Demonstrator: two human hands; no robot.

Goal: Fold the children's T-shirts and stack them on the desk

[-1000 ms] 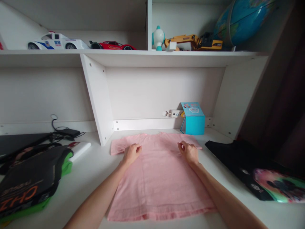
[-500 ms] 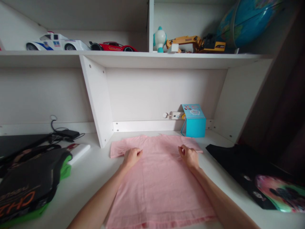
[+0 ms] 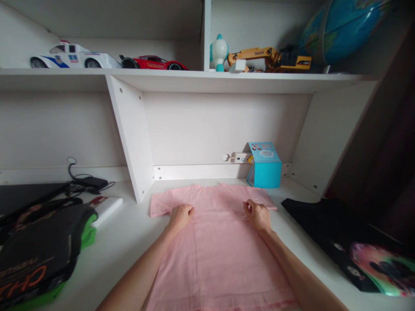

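Observation:
A pink short-sleeved T-shirt (image 3: 223, 259) lies spread on the white desk, collar end away from me and hem toward me. My left hand (image 3: 180, 216) rests on its upper left part, beside the left sleeve, fingers curled into a fist. On the upper right part, near the other sleeve, sits my right hand (image 3: 258, 214), closed with the thumb and forefinger bent inward. Whether cloth is caught in either hand is hidden by the curled fingers. Both forearms lie over the shirt's sides.
Dark folded clothes with green edges (image 3: 35, 255) lie left, near a white box (image 3: 108, 211) and a black adapter (image 3: 92, 182). Black clothing with a colourful print (image 3: 327, 233) lies right. A blue desk calendar (image 3: 267, 173) stands behind the shirt. Toys and a globe (image 3: 346, 30) fill the shelf above.
The view has shifted slightly. Both hands keep nearly the same place on the shirt and stay closed, and the shirt lies as before.

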